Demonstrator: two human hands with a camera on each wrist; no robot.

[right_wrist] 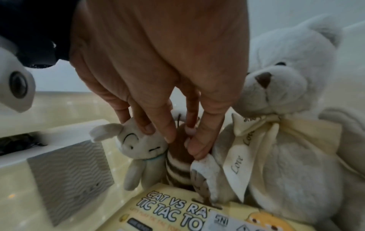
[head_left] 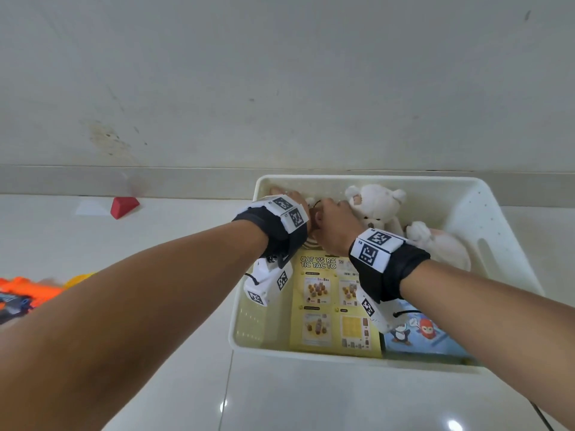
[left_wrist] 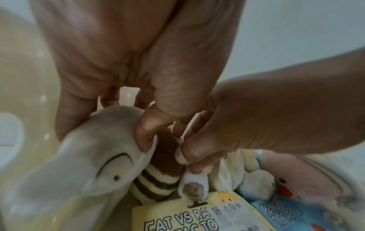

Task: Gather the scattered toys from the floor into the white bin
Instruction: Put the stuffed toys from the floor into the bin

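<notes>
The white bin (head_left: 497, 219) is standing on the pale floor (head_left: 311, 399) against the wall, and both hands are reaching into its far left corner. A big white bear (right_wrist: 286, 125) is sitting at the back of it, and a yellow game box (head_left: 329, 306) is lying flat on the bottom beside a blue box (head_left: 426, 334).

The left hand (left_wrist: 122, 65) is gripping a small grey doll (left_wrist: 94, 156) by the head, the thumb pressing on one side and the fingers curling round the other. The right hand (right_wrist: 158, 70) is pointing its fingers down among the toys; the thumb and a finger are pinching a white fluffy limb (right_wrist: 207, 171) of a striped brown toy (left_wrist: 158, 176) that is standing between the doll and the bear.

These toys look soft and light. They will probably squash under the fingers and will not break, so the head or the body seems a better place to hold than a thin limb, which may stretch.

Most of the striped toy is hiding behind the fingers, so I cannot tell what animal it is. An orange toy (head_left: 25, 293) at the left edge and a red block (head_left: 124, 206) near the wall are waiting on the floor; the orange one is blurred and cut off.
</notes>
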